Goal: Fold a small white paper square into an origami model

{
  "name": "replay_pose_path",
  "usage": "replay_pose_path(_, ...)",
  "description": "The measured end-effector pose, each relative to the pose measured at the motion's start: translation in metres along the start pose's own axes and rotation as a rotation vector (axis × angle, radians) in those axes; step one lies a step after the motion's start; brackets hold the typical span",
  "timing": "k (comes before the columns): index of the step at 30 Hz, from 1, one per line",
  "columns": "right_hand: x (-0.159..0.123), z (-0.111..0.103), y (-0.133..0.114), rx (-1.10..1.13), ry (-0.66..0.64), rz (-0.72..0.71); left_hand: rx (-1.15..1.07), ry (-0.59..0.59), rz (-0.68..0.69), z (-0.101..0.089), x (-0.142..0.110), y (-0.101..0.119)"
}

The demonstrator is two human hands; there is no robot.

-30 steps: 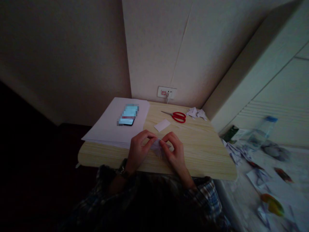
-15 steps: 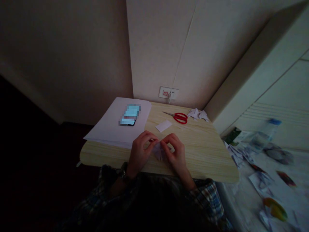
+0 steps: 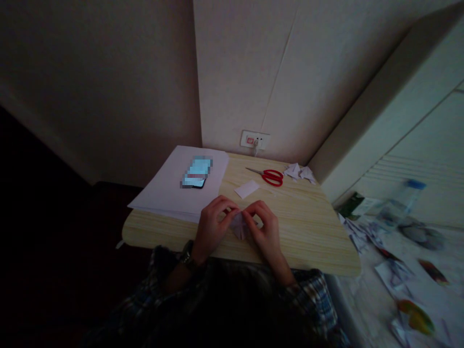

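The folded paper [image 3: 239, 231] is at the near edge of the table [image 3: 308, 222], around its middle, between the left hand [image 3: 212, 227] and the right hand [image 3: 267, 229]. Each hand has its thumb and forefinger brought together at the paper's far, upper edge, the two pinches almost meeting; the exact grip is too dim to tell, and the other fingers are curled. The paper should be very light, crisp along its creases but easily bent, dry rather than slippery, and apt to crumple or tear if squeezed hard. The best hold is probably a light fingertip pinch on the creased edges, leaving the loose, spread near part unpressed. Just beyond the hands lies a slip [image 3: 247, 189], and farther off the scissors [image 3: 272, 177], blades pointing left, handles to the right. Past these, at the far right corner, sit two small folded pieces [image 3: 292, 171]. On the left, the sheets [image 3: 159, 188] bear the phone [image 3: 198, 171] and reach to just beside the left hand, so they limit room on that side; to the right the table offers more. A bottle [image 3: 400, 200] and papers [image 3: 362, 229] lie beyond its right edge.
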State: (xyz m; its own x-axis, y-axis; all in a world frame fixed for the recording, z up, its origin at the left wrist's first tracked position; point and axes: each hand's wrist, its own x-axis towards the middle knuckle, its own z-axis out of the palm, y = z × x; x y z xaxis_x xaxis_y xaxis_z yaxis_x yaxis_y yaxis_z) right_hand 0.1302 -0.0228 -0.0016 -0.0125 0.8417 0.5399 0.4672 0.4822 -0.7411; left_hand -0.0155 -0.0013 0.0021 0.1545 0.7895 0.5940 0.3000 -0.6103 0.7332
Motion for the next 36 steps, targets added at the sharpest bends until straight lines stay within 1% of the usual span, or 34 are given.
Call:
replay_pose_path(9, 0.0008, -0.0001, 0.0004, 0.019, -0.006, 0.007, 0.0, -0.017, -0.002, 0.0018, -0.0004, -0.0018)
replay_pose_path(21, 0.0008, 0.0006, 0.002, 0.018, -0.012, 0.002, -0.001, -0.001, 0.045, 0.0016, 0.0011, -0.0036)
replay_pose_path(30, 0.0001, 0.0009, 0.0027, -0.025, -0.028, -0.017, -0.06, -0.013, -0.015, 0.0006, 0.0012, -0.002)
replay_pose_path(33, -0.0001, 0.0013, 0.0036, -0.026, -0.015, -0.007, -0.079, -0.011, -0.043, -0.0003, 0.0014, -0.0008)
replay_pose_path(36, 0.0005, 0.0011, 0.0038, 0.019, -0.006, 0.029, -0.1, 0.001, -0.075, -0.001, 0.0015, -0.0005)
